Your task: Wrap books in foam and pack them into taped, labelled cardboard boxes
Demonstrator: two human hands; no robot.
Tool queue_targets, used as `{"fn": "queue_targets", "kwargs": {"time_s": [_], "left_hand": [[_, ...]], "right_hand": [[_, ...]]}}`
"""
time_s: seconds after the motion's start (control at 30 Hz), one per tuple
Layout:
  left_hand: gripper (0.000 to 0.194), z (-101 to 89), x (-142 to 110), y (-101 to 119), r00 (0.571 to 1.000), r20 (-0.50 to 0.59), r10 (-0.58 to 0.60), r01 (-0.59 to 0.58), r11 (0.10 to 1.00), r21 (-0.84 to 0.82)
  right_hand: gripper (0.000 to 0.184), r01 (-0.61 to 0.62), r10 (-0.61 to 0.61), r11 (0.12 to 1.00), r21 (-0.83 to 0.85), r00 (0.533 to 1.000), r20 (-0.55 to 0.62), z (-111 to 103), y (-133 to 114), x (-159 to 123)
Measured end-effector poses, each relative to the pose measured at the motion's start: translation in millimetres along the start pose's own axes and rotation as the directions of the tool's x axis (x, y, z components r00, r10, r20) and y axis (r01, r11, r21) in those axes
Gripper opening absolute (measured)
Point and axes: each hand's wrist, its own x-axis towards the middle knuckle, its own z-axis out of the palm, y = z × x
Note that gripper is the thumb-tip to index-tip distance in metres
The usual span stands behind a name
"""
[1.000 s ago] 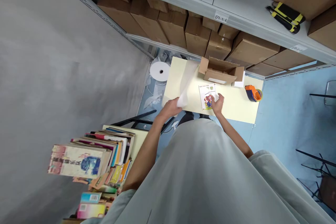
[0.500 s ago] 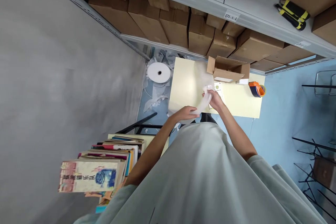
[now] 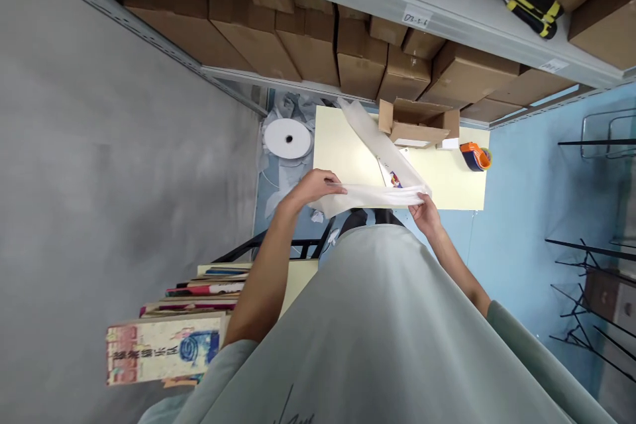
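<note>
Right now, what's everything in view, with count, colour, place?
White wrap: one, translucent, between both hands
Printed item: one, white and multicoloured, partly beneath wrap
Open carton: one, brown, table's far edge
Small box: one, white, beside carton
Tape dispenser: one, orange-blue, table's right
Table: one, pale yellow, below hands
Roll: one, white, left of table
Shelving: one, grey, top
Boxes: many, brown, on shelving
Cutters: two, black-yellow, upper-right shelf
Books: several, multicoloured, lower left
Bars: several, black, far right
Shirt: one, pale green, bottom
Left hand: one, holding wrap
Right hand: one, holding wrap
</note>
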Motion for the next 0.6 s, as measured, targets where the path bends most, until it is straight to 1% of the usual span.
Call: {"fn": "queue_targets", "kwargs": {"time_s": [0.07, 0.1, 0.13, 0.17, 0.2, 0.23, 0.3, 0.33, 0.4, 0.47, 0.53, 0.57, 0.6], "left_hand": [[0.058, -0.8, 6, 3, 0.995, 0.104, 0.005, 0.006, 0.994, -0.107], [0.057, 1.2, 9, 5, 0.990, 0.139, 0.017, 0.000, 0.993, -0.121], [0.056, 4.4, 11, 8, 0.988, 0.152, 0.027, -0.009, 0.993, -0.118], [0.055, 8.1, 14, 11, 0.990, 0.136, 0.034, -0.019, 0.994, -0.109], [0.053, 11.9, 16, 14, 0.995, 0.088, 0.038, -0.029, 0.994, -0.105], [0.050, 15.2, 18, 17, 0.999, 0.015, 0.039, -0.037, 0.993, -0.110], [0.041, 19.2, 22, 24, 0.987, -0.160, 0.024, -0.046, 0.989, -0.141], [0.035, 19.6, 25, 27, 0.971, -0.238, 0.007, -0.045, 0.987, -0.153], [0.024, 18.4, 30, 36, 0.935, -0.353, -0.022, -0.031, 0.989, -0.142], [0.017, 16.9, 35, 47, 0.893, -0.449, -0.025, -0.016, 0.996, -0.087], [0.015, 17.1, 38, 59, 0.845, -0.534, -0.009, -0.001, 1.000, -0.018], [0.015, 18.0, 38, 66, 0.823, -0.568, -0.003, 0.011, 1.000, 0.012], [0.015, 19.3, 37, 71, 0.805, -0.593, -0.003, 0.028, 0.999, 0.033]], "right_hand": [[0.025, 0.021, -0.024, 0.997, 0.075, 0.999, 0.045, -5, -12, -5], [0.026, 0.033, -0.040, 0.995, 0.095, 0.996, 0.078, -6, -19, -7], [0.026, 0.039, -0.051, 0.994, 0.103, 0.992, 0.113, -6, -26, -8], [0.025, 0.042, -0.057, 0.994, 0.106, 0.988, 0.143, -6, -32, -8], [0.025, 0.042, -0.060, 0.993, 0.108, 0.984, 0.168, -5, -38, -8], [0.024, 0.039, -0.060, 0.993, 0.114, 0.981, 0.185, -5, -43, -8], [0.022, 0.022, -0.050, 0.990, 0.142, 0.980, 0.193, -5, -50, -5], [0.021, 0.011, -0.042, 0.987, 0.162, 0.981, 0.188, -6, -54, -4], [0.017, -0.004, -0.031, 0.979, 0.206, 0.986, 0.166, -11, -59, -1], [0.012, 0.003, -0.043, 0.967, 0.254, 0.987, 0.153, -17, -66, 1], [0.011, 0.020, -0.076, 0.951, 0.309, 0.982, 0.170, -24, -73, 0], [0.017, 0.023, -0.091, 0.942, 0.335, 0.978, 0.190, -27, -77, 0], [0.028, 0.020, -0.102, 0.934, 0.358, 0.972, 0.213, -31, -82, -1]]}}
